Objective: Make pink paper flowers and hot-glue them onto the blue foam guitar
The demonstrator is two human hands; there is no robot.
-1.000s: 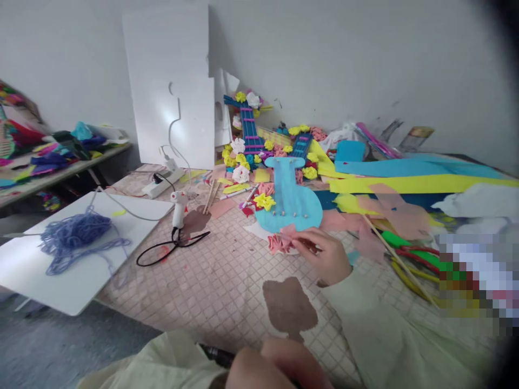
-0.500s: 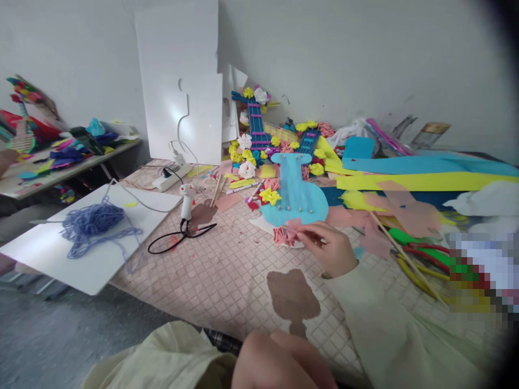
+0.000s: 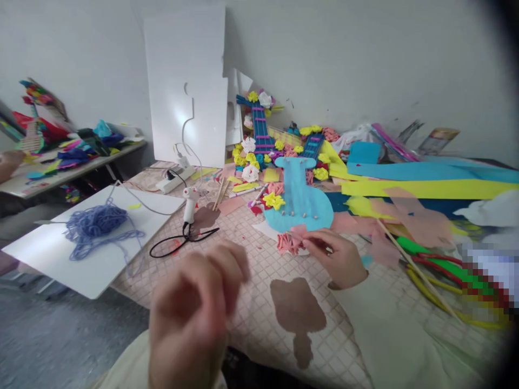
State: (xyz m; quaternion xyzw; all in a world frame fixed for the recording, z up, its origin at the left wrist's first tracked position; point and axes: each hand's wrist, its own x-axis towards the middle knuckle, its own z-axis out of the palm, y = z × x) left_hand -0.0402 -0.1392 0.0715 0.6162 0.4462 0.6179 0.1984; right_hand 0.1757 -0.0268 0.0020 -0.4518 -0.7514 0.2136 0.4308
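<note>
The right hand pinched a pink paper flower between thumb and fingertips, the flower lying on the table just left of that hand and touching the lower edge of the blue guitar shape beyond it. That shape already carried one yellow flower and a row of small pegs; the pink flower sat off its edge, so by the look of it it was not yet fixed on. The glue gun stood well ahead of the left hand, untouched. A brown cutout lay bare between the two hands.

The left hand hung in the air with its fingers loosely curled, too blurred to tell whether it held anything.

Against the frame half a second earlier, the left hand had risen from the bottom edge into the middle of the view, while the right hand kept its pinch on the flower at almost the same spot.
</note>
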